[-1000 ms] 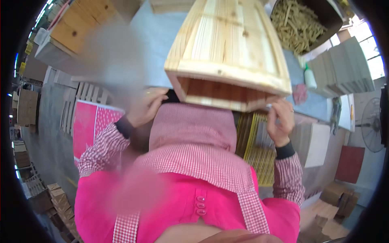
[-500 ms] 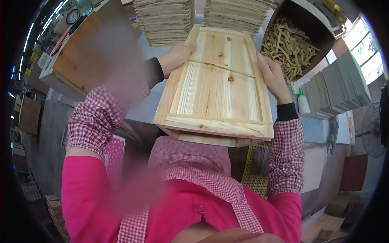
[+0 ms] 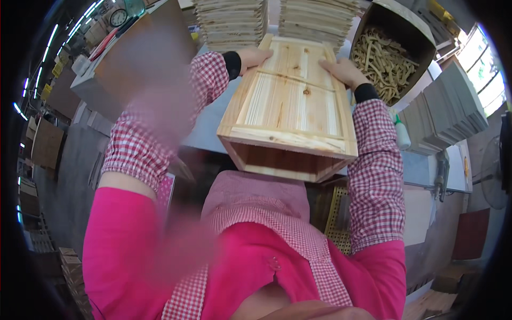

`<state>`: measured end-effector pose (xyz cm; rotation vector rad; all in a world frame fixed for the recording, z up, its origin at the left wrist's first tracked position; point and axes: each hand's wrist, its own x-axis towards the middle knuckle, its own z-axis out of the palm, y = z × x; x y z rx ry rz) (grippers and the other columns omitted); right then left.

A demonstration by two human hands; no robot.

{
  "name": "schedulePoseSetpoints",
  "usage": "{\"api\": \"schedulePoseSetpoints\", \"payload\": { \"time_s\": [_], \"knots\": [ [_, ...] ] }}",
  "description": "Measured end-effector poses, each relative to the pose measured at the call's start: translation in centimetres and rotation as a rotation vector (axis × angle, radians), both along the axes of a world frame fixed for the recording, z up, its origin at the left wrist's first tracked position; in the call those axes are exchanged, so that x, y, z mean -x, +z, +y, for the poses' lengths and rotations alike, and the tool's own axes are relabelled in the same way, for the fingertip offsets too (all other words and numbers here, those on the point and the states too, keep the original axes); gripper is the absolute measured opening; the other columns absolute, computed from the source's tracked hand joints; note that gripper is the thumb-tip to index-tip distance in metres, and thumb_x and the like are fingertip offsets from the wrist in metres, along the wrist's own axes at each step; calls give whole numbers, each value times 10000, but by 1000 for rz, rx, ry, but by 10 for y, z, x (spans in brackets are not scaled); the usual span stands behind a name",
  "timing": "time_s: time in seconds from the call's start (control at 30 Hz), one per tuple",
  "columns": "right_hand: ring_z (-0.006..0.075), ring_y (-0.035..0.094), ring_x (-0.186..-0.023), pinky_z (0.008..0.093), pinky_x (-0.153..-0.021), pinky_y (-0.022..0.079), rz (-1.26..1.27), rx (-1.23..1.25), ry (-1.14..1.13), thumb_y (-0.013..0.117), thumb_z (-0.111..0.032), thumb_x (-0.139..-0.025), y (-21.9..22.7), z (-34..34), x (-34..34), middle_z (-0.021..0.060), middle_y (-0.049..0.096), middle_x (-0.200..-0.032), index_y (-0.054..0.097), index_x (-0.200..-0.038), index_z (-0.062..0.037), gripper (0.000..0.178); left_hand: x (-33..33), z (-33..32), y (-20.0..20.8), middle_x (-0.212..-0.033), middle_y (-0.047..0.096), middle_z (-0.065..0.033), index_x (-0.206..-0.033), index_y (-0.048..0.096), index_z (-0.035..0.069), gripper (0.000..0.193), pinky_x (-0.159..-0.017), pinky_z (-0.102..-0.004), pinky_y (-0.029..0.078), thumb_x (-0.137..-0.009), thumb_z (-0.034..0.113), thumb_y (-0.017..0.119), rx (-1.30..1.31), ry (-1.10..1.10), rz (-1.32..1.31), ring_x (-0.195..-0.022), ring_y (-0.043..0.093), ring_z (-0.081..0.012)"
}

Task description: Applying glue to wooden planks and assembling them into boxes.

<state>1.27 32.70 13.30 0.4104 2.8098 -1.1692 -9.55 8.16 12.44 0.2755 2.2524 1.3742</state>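
A pale wooden box (image 3: 292, 109) with framed edges and a few knots lies in front of me, its near end uncovered so the hollow inside shows. Across its top runs a thin tan band. My left hand (image 3: 253, 57) is closed on the far left edge of the box. Over the far right edge, my right hand (image 3: 342, 71) has its fingers bent onto the top face and grips it there. The undersides of both hands are hidden.
Two stacks of thin wooden pieces (image 3: 232, 24) stand behind the box. At the far right, a carton (image 3: 426, 64) holds many tan strips (image 3: 381, 61). Nearby are a green-capped white bottle (image 3: 402, 134) and grey boards (image 3: 442, 114). A wooden cabinet (image 3: 165, 32) stands left. Blurred smears cover the left.
The near end of the box has tilted up, showing more of its hollow inside. Both hands have moved farther away along its sides, the right one now over the top edge.
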Motion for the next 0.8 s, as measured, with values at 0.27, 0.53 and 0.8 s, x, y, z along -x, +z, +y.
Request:
{"api": "schedulePoseSetpoints", "payload": {
  "time_s": [0.27,0.53,0.8],
  "knots": [
    [362,652,-899,393,-731,505,544,-468,-23,605,-429,-879,57,10,-34,253,648,-1014,609,-1121,23,513,-51,-13,88,-887,661,-102,-992,621,-78,451,-666,-328,487,-963,359,513,9,30,618,-744,608,-168],
    [356,649,-651,396,-538,516,1419,-539,-98,630,-278,-878,-48,-66,-66,236,655,-882,417,-1316,65,596,-72,-55,-43,-755,616,-139,-938,616,-33,346,-622,-351,456,-923,311,585,-423,378,1392,-671,561,-232],
    [374,665,-776,404,-634,534,1314,-375,-58,635,-226,-880,-19,-72,-80,235,651,-952,417,-1319,77,577,-88,-65,-16,-725,546,-63,-880,588,-18,380,-612,-331,444,-950,354,548,-466,317,1216,-666,505,-156]
  ]
}}
